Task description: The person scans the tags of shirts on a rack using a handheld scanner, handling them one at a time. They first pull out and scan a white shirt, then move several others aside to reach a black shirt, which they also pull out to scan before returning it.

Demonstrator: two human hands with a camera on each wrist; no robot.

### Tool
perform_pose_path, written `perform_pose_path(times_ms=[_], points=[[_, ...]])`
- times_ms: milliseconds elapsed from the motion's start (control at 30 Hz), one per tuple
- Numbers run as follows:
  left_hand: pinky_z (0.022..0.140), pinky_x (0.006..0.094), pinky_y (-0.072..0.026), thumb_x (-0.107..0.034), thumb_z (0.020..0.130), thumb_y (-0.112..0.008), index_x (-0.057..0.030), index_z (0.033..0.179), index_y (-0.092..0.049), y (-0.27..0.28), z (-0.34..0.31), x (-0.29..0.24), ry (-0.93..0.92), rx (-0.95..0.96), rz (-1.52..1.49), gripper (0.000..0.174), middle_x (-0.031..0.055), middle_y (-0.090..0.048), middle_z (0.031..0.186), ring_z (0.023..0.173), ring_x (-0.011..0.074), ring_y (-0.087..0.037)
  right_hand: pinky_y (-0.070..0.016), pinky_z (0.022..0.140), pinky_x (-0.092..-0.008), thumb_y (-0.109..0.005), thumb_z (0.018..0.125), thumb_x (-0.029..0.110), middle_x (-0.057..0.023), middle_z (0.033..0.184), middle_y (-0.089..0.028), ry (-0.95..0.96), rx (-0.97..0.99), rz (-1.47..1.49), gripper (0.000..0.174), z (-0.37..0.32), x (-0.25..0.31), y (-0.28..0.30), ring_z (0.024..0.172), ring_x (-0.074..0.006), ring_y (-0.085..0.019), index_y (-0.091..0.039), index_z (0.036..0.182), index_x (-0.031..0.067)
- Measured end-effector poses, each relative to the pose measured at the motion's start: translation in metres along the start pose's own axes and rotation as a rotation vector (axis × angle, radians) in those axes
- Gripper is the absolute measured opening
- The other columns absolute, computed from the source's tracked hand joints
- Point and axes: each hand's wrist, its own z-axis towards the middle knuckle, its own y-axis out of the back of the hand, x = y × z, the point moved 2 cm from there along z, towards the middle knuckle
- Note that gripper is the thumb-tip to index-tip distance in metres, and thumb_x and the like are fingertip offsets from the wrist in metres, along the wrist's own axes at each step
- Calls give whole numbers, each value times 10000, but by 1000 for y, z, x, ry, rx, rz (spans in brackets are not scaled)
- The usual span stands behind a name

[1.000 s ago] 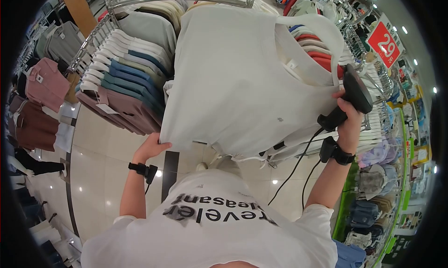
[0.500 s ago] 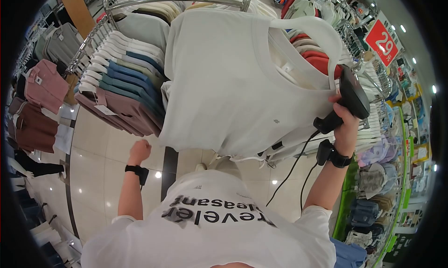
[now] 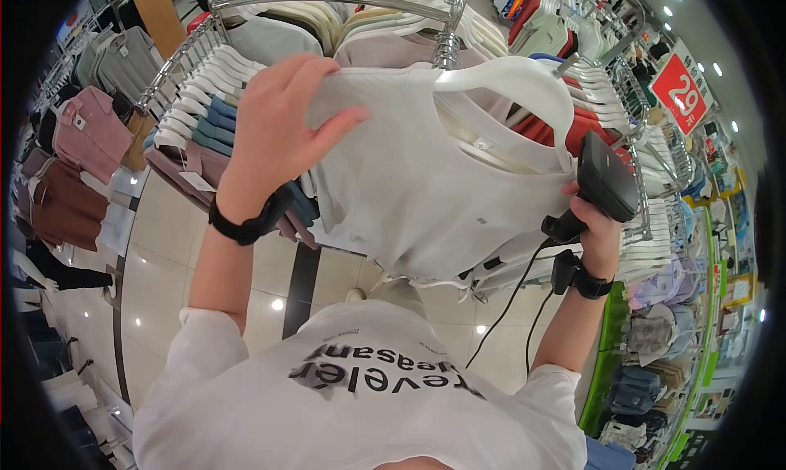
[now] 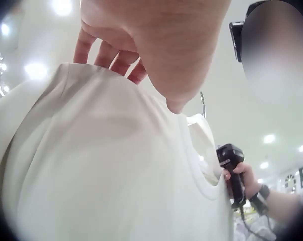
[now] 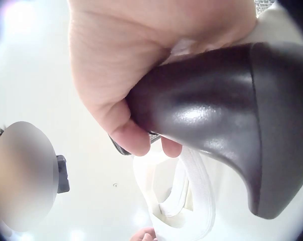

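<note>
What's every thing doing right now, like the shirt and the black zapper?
white T-shirt: on its hanger, spread out.
white hanger: inside the shirt's neck.
scanner: gripped, cord hanging down.
left hand: holds the shirt's shoulder.
right hand: curled round the scanner's handle.
clothes rack: full of hanging shirts.

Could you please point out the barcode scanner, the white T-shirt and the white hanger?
barcode scanner (image 3: pixel 607 179), head view, on its black head.
white T-shirt (image 3: pixel 426 196), head view, on the front cloth.
white hanger (image 3: pixel 512 73), head view, on its curved shoulder.
</note>
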Motion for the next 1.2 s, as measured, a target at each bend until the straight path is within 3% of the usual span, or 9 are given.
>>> perform_pose_path(times_ms=[200,533,600,667,700,800,867,933,1200], points=[[551,373,-458,-312,838,-838,-41,921,-634,-21,-7,22,23,245,135,349,85,-645,767,620,300,-613,-512,792,-297,-703,818,-23,-69,1016,-751,10,49,-4,342,-5,10,-3,869,-126,-639,-723,1158,7],[550,362,-441,-247,906,-782,-39,880,-682,-23,-21,32,114,182,37,233,106,-602,694,595,297,-584,-521,950,-369,-824,793,28,-115,1188,-720,310,-22,-469,470,-22,7,-17,1063,-246,-685,-688,1243,15],[561,352,-426,-264,932,-763,-38,890,-695,-22,-18,36,210,213,14,239,111,-585,676,585,280,-552,-417,1096,-424,-839,761,189,-178,1463,-513,441,-30,-494,693,-24,13,-32,1320,-320,-521,-585,1379,5],[566,349,-420,-268,934,-763,-34,893,-692,-20,-15,39,206,212,9,248,112,-580,674,585,274,-539,-376,1124,-409,-823,777,212,-150,1404,-529,474,-198,-593,734,-28,18,-49,1309,-303,-506,-535,1416,-9],[570,345,-413,-272,936,-763,-29,897,-690,-20,-14,40,203,211,5,257,112,-575,673,586,267,-525,-385,1103,-343,-834,779,134,-113,1498,-434,414,-210,-659,837,-31,9,-50,1278,-224,-506,-422,1495,1],[569,352,-407,-270,934,-765,-25,893,-687,-20,-11,41,199,199,29,260,109,-560,666,588,266,-517,-411,1096,-369,-862,787,214,-134,1445,-505,392,-183,-523,585,-43,-18,-63,1292,-242,-509,-646,1286,0],[569,351,-405,-267,939,-761,-22,895,-685,-24,-15,42,205,210,10,260,108,-558,666,587,264,-510,-472,1043,-406,-853,804,329,-188,1409,-576,63,-25,394,503,-58,-37,-94,1283,-296,-569,-718,1171,14],[570,351,-402,-263,943,-757,-18,897,-683,-27,-16,43,211,219,-6,260,108,-555,666,586,262,-504,-495,1086,-365,-800,812,2,-128,1496,-518,214,207,308,734,-54,-52,-123,1301,-198,-572,-479,1472,22],[523,379,-359,-361,927,-776,-13,721,-522,-24,-4,48,259,134,-149,477,126,-451,601,545,292,-418,-545,951,-361,-738,783,-63,-131,1206,-721,-248,40,303,519,-65,-174,-134,1050,-243,-710,-647,1289,6]])
